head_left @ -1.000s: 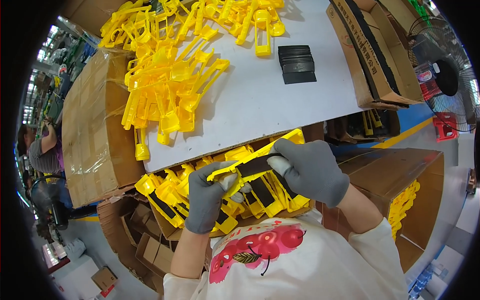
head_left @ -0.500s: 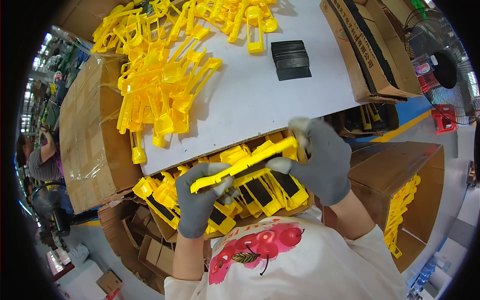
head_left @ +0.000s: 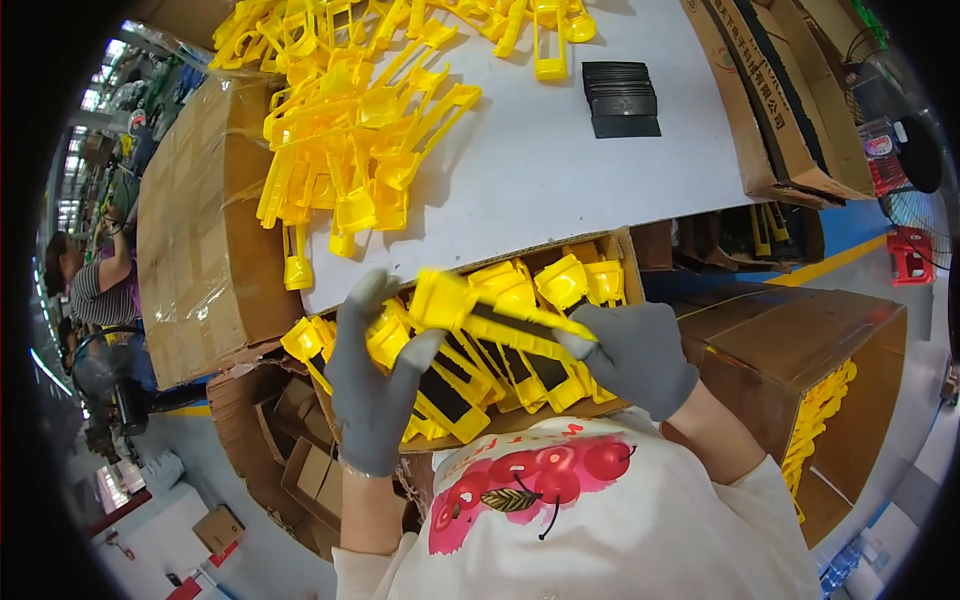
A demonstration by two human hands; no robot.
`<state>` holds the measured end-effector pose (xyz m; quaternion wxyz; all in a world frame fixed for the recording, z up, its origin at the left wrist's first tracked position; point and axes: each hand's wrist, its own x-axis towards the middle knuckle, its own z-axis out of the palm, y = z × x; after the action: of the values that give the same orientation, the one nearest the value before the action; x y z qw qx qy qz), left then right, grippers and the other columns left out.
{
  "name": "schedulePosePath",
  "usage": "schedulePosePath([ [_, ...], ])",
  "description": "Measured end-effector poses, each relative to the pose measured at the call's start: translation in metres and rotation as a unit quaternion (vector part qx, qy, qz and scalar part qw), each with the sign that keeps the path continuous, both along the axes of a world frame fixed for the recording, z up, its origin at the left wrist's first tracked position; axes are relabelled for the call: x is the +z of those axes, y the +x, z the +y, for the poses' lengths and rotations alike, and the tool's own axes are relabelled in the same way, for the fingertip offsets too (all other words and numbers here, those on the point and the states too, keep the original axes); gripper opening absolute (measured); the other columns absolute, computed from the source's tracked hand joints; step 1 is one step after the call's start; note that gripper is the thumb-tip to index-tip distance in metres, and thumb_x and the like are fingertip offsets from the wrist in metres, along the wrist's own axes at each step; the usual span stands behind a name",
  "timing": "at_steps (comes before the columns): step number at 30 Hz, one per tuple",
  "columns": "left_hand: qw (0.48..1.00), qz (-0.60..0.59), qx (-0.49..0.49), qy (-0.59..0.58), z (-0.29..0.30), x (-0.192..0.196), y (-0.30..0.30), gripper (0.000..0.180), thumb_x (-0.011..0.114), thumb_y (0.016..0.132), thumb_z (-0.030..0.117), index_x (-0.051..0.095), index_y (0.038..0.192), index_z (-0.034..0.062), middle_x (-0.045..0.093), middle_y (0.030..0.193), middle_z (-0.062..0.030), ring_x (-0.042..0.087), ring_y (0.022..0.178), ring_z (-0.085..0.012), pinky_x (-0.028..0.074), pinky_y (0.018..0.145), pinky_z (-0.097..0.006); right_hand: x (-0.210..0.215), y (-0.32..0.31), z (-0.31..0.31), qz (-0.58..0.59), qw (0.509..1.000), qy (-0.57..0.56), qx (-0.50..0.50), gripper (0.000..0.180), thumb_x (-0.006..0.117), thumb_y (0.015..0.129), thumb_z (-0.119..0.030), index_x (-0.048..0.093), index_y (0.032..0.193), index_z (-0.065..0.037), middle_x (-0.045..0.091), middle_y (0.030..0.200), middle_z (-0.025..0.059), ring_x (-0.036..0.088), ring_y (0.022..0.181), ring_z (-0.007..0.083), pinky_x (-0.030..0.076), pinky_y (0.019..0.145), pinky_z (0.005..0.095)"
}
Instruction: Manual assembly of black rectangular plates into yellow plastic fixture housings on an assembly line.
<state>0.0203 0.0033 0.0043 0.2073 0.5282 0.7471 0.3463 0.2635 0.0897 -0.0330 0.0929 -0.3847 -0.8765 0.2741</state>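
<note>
Both my hands wear grey gloves and hold one long yellow plastic part (head_left: 470, 305) with a dark strip along it. My left hand (head_left: 375, 385) grips its wide end, thumb up against the part. My right hand (head_left: 630, 355) pinches the narrow end. The part hangs tilted, left end higher, just above a cardboard box (head_left: 625, 250) in my lap that is packed with similar yellow parts fitted with black inserts (head_left: 450, 395).
A white table (head_left: 560, 170) carries a heap of loose yellow parts (head_left: 360, 130) and a stack of black rectangular inserts (head_left: 620, 97). Cardboard boxes stand left (head_left: 200, 220), top right (head_left: 790, 110) and lower right (head_left: 830, 400). A person (head_left: 95, 280) works at far left.
The yellow part has turned in my hands: its left end rose and its right end dropped. My right hand moved down and right; my left hand shifted up along the wide end.
</note>
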Motion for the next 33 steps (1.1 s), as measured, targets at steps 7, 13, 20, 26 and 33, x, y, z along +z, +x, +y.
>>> schedulePosePath([
  [7, 0.949, 0.278, -0.08, -0.128, -0.063, -0.035, 0.019, 0.07, 0.065, 0.082, 0.045, 0.046, 0.133, 0.0024, 0.034, 0.145, -0.0222, 0.022, 0.138, -0.0455, 0.017, 0.111, -0.059, -0.019, -0.022, -0.03, 0.009, 0.999, -0.028, 0.04, 0.056, 0.053, 0.092, -0.029, 0.037, 0.143, -0.011, 0.052, 0.049, 0.007, 0.054, 0.039, 0.0275, 0.041, 0.039, 0.0417],
  [13, 0.942, 0.279, -0.134, -0.129, -0.047, -0.056, -0.007, 0.061, 0.059, 0.084, 0.051, 0.052, 0.133, 0.0152, 0.032, 0.148, -0.0193, 0.019, 0.139, -0.0459, 0.006, 0.111, -0.062, -0.023, -0.041, -0.032, -0.104, 0.972, 0.018, 0.211, 0.067, 0.055, 0.088, -0.028, 0.032, 0.145, 0.0, 0.053, 0.048, 0.004, 0.051, 0.036, 0.0204, 0.037, 0.035, 0.0332],
  [20, 0.921, 0.282, -0.234, -0.133, -0.052, -0.054, -0.023, 0.062, 0.054, 0.085, 0.059, 0.054, 0.132, 0.0176, 0.04, 0.144, -0.0153, 0.031, 0.136, -0.041, 0.006, 0.11, -0.062, -0.036, -0.065, -0.046, -0.12, 0.963, 0.033, 0.238, 0.07, 0.056, 0.08, -0.014, 0.033, 0.142, 0.008, 0.057, 0.051, 0.0028, 0.056, 0.04, 0.0193, 0.043, 0.038, 0.0346],
  [26, 0.921, 0.361, -0.111, -0.099, -0.039, -0.025, -0.014, 0.051, 0.054, 0.089, 0.049, 0.058, 0.125, 0.0117, 0.053, 0.131, -0.0123, 0.047, 0.117, -0.0371, 0.03, 0.103, -0.053, -0.016, -0.043, -0.023, -0.031, 0.983, -0.015, 0.18, 0.063, 0.056, 0.091, -0.044, 0.043, 0.14, -0.006, 0.049, 0.046, 0.0056, 0.049, 0.035, 0.0252, 0.041, 0.037, 0.0369],
  [33, 0.907, 0.395, -0.057, 0.132, 0.089, 0.0, -0.074, 0.041, 0.064, 0.076, 0.002, 0.061, 0.117, 0.0071, 0.06, 0.121, -0.0097, 0.053, 0.106, -0.0329, 0.044, 0.093, -0.04, -0.01, 0.002, 0.085, 0.099, 0.986, 0.061, -0.117, 0.026, 0.067, 0.086, -0.03, 0.069, 0.107, -0.015, 0.063, 0.063, 0.0118, 0.063, 0.055, 0.026, 0.05, 0.054, 0.0347],
])
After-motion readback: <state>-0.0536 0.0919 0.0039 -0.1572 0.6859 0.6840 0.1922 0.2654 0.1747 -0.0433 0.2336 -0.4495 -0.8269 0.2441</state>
